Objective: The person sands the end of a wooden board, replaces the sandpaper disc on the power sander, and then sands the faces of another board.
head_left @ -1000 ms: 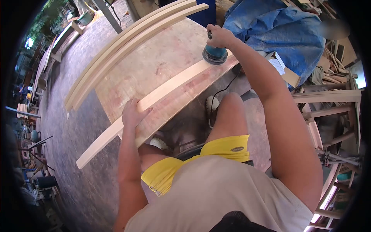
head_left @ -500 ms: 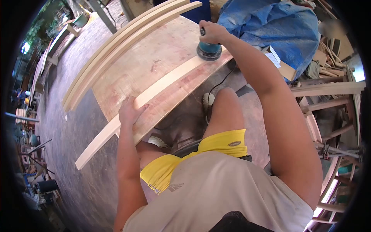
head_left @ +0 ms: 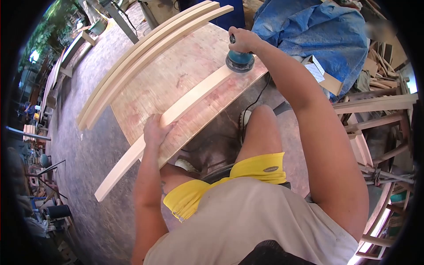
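Note:
A pale, gently curved wooden strip lies across the plywood tabletop, its near left end jutting past the edge. My left hand is closed around the strip near that edge, fingers over its top. At the strip's far end, my right hand grips a teal sander by its top handle. The sander's dark round base rests on the wood, covering that end. A black cord hangs down beside the table.
Several curved strips lie along the table's far side. A blue tarp is heaped behind on the right, with an opened cardboard box near it. Wooden frames stand at right. My knee is close to the table's near edge.
The view has shifted slightly, so the table and strips appear a little lower and to the right. Both hands keep their holds, with the sander still at the strip's far end.

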{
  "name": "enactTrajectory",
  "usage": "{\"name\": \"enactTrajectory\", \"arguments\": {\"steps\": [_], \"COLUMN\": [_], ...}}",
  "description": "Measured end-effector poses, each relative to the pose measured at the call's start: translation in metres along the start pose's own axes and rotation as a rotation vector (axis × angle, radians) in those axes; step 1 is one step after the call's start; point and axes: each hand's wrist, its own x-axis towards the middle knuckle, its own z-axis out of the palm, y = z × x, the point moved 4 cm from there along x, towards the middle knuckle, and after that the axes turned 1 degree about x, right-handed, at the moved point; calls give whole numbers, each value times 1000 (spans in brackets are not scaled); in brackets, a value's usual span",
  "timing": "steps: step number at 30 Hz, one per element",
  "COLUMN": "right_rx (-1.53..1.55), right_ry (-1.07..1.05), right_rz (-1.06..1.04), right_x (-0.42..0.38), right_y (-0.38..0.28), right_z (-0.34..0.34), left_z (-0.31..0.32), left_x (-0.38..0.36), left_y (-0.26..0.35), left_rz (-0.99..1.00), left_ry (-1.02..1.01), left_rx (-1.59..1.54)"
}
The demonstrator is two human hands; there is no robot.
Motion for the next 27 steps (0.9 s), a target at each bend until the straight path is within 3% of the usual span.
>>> {"name": "enactTrajectory", "arguments": {"steps": [3,6,9,14,21,23,27], "right_rx": [4,-37,-37,-49,-62,-116,-117], "right_ry": [25,-78,-19,8,-64,14,-41], "right_rz": [26,35,64,70,121,32,-9], "right_x": [7,3,1,3,1,1,0], "right_y": [6,2,2,2,-1,-7,-30], "right_z": [-1,7,2,5,0,2,8], "left_z": [6,6,4,11,10,12,12], "left_x": [5,-2,4,4,4,7,7], "left_y": [2,3,6,3,4,2,6], "left_rz": [-28,-4,-57,70,59,18,15], "left_ry": [-9,18,-26,35,0,-60,-83], "left_rx": [41,40,22,78,78,76,73]}}
